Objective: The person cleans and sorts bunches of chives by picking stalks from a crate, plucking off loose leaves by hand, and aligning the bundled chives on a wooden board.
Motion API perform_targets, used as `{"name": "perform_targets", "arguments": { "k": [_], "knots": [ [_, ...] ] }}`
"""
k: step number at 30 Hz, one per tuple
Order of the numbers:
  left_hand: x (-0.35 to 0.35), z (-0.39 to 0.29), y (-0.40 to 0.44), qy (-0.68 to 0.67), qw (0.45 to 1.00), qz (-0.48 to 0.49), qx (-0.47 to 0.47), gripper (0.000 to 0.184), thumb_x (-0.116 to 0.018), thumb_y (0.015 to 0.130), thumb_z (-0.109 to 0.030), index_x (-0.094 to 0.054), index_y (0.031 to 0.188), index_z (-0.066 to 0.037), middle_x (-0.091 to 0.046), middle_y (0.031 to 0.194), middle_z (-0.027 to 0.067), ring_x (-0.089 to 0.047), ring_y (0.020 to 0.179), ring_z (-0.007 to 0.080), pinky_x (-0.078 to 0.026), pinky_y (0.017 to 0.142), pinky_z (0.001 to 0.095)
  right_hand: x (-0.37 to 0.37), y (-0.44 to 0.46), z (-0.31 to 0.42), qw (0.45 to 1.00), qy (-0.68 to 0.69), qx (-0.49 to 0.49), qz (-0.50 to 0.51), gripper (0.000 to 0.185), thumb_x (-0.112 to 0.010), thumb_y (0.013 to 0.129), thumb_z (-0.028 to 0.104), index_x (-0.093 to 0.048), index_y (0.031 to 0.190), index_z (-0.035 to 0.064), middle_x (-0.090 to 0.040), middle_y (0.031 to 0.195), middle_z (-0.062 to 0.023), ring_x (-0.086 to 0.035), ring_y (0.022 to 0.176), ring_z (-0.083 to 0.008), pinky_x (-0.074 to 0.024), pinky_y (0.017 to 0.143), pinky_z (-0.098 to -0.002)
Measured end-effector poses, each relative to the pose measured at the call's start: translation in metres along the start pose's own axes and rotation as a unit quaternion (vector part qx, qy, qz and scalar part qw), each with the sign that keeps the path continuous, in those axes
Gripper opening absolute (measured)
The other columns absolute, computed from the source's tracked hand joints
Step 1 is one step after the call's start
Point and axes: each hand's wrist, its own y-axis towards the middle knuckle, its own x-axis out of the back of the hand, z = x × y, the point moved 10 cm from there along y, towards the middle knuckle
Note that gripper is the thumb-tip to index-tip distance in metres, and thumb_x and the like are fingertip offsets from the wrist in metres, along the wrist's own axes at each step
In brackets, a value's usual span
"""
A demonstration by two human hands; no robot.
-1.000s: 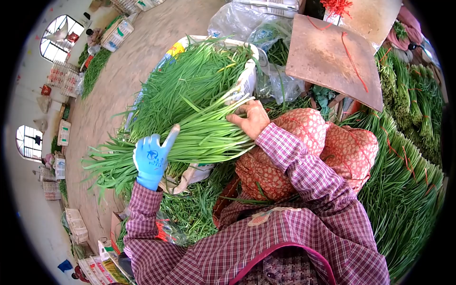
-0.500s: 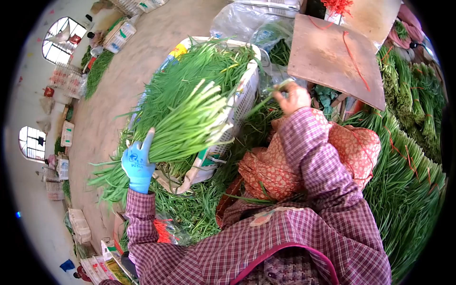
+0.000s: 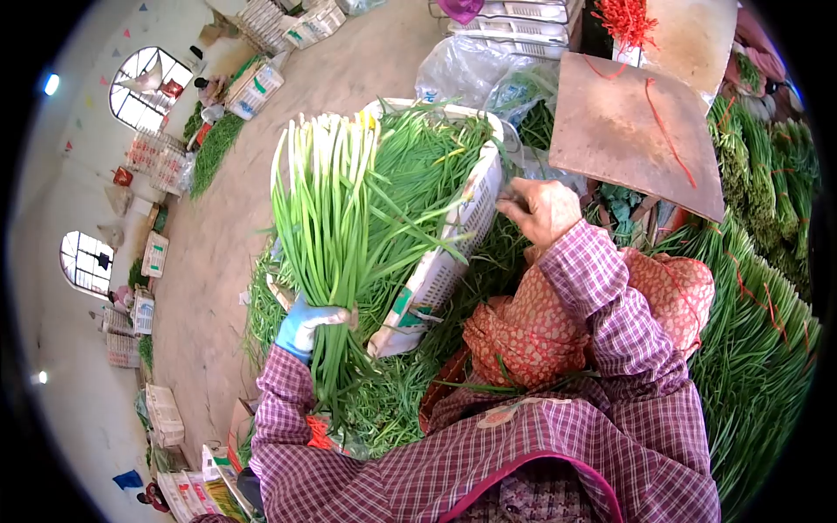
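Observation:
My left hand (image 3: 312, 328), in a blue and white glove, is wrapped round a bunch of green stalks (image 3: 327, 209). The bunch stands upright with its pale ends up, over the left part of a white crate (image 3: 475, 196) heaped with loose green leaves (image 3: 423, 161). My bare right hand (image 3: 542, 209) is just right of the crate's edge, with fingers bent together. Whether anything small is between its fingertips cannot be made out. Below it is the red patterned cloth (image 3: 523, 336) over my knees.
A brown board (image 3: 632, 131) with a red tie (image 3: 670, 131) lies at the upper right, under red strings (image 3: 624, 21). Tied green bundles (image 3: 741, 349) line the right side. Clear plastic bags (image 3: 466, 68) lie behind the crate. A distant person (image 3: 207, 89) is at the upper left.
The bunch has swung from lying across the crate to upright, now gripped in my left hand. My right hand has moved away from the stalks to the crate's right. The view has shifted slightly.

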Motion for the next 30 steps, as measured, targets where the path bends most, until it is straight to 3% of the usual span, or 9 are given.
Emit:
{"name": "perform_targets", "arguments": {
  "k": [4,6,10,11,14,26,27,28,30],
  "knots": [
    [-0.027,0.017,0.006,-0.035,0.996,0.065,0.04,0.048,-0.077,0.062,-0.012,-0.059,0.104,0.003,-0.062,0.08,0.0133,-0.06,0.067,0.0252,-0.05,0.064,0.0384,0.026,-0.001,0.055,0.974,0.149,0.146,-0.086,0.019,-0.067,0.083,0.015,-0.064,0.095,0.0005,-0.068,0.09,-0.0139,-0.068,0.075,-0.0256,-0.0536,0.065,-0.0341],
    [-0.032,0.024,0.009,-0.022,0.995,0.081,0.048,0.048,-0.077,0.063,-0.012,-0.059,0.104,0.003,-0.062,0.081,0.0134,-0.06,0.068,0.0254,-0.05,0.065,0.0381,0.025,0.004,0.069,0.965,0.182,0.154,-0.111,0.027,-0.068,0.083,0.024,-0.063,0.1,0.0037,-0.07,0.091,-0.0107,-0.068,0.072,-0.0204,-0.0541,0.066,-0.0326],
    [-0.059,0.019,0.006,-0.008,0.992,0.107,0.062,0.049,-0.077,0.062,-0.013,-0.06,0.105,0.003,-0.063,0.082,0.0138,-0.061,0.07,0.0257,-0.05,0.064,0.0375,0.008,0.019,0.086,0.984,0.123,0.108,-0.076,0.039,-0.071,0.079,0.034,-0.06,0.107,0.0083,-0.07,0.091,-0.0097,-0.068,0.068,-0.025,-0.0528,0.062,-0.0356],
    [-0.064,0.02,0.002,-0.025,0.989,0.119,0.087,0.045,-0.075,0.064,-0.007,-0.063,0.106,0.002,-0.067,0.087,0.0102,-0.064,0.075,0.0209,-0.051,0.076,0.0327,0.002,0.021,0.085,0.983,0.127,0.104,-0.077,0.031,-0.07,0.081,0.029,-0.061,0.104,0.0103,-0.07,0.09,-0.0111,-0.067,0.07,-0.0293,-0.0522,0.062,-0.0389],
    [-0.078,0.016,0.0,-0.019,0.987,0.14,0.075,0.044,-0.076,0.064,-0.01,-0.063,0.105,0.002,-0.067,0.086,0.0105,-0.063,0.074,0.0213,-0.051,0.073,0.0336,0.002,0.018,0.083,0.973,0.142,0.129,-0.131,0.023,-0.068,0.082,0.023,-0.061,0.101,0.0108,-0.068,0.089,-0.0117,-0.066,0.072,-0.0311,-0.052,0.064,-0.0405],
    [-0.058,0.056,-0.008,-0.065,0.983,0.138,0.101,0.04,-0.075,0.067,-0.01,-0.061,0.101,0.004,-0.065,0.08,0.0121,-0.063,0.071,0.0233,-0.051,0.068,0.0344,0.055,0.032,-0.03,0.981,-0.052,0.024,-0.186,0.007,-0.061,0.087,0.02,-0.065,0.088,0.0139,-0.063,0.08,-0.0034,-0.065,0.068,-0.0209,-0.0543,0.064,-0.0362],
    [-0.051,0.057,-0.006,-0.053,0.986,0.142,0.071,0.039,-0.074,0.068,-0.019,-0.06,0.096,0.004,-0.061,0.077,0.0122,-0.059,0.068,0.0241,-0.048,0.064,0.0344,0.061,0.027,-0.039,0.974,-0.054,0.047,-0.214,0.008,-0.061,0.086,0.02,-0.066,0.089,0.0136,-0.063,0.079,-0.0046,-0.065,0.07,-0.0224,-0.0541,0.066,-0.0375],
    [-0.042,0.059,-0.003,-0.04,0.988,0.147,0.041,0.042,-0.073,0.069,-0.028,-0.06,0.091,0.005,-0.057,0.073,0.0123,-0.055,0.065,0.0249,-0.044,0.06,0.0344,0.06,0.024,-0.047,0.977,-0.066,0.045,-0.199,0.01,-0.061,0.086,0.02,-0.067,0.092,0.0145,-0.065,0.084,-0.0055,-0.065,0.07,-0.025,-0.0534,0.064,-0.0407],
    [-0.027,0.068,0.0,-0.009,0.989,0.143,0.029,0.039,-0.07,0.069,-0.029,-0.058,0.086,0.004,-0.054,0.072,0.0126,-0.053,0.067,0.0251,-0.042,0.064,0.0357,0.021,0.026,-0.08,0.991,-0.131,-0.034,-0.023,0.019,-0.06,0.089,0.03,-0.068,0.102,0.0186,-0.067,0.092,-0.0057,-0.065,0.069,-0.0228,-0.0546,0.063,-0.0392]
  ]
}}
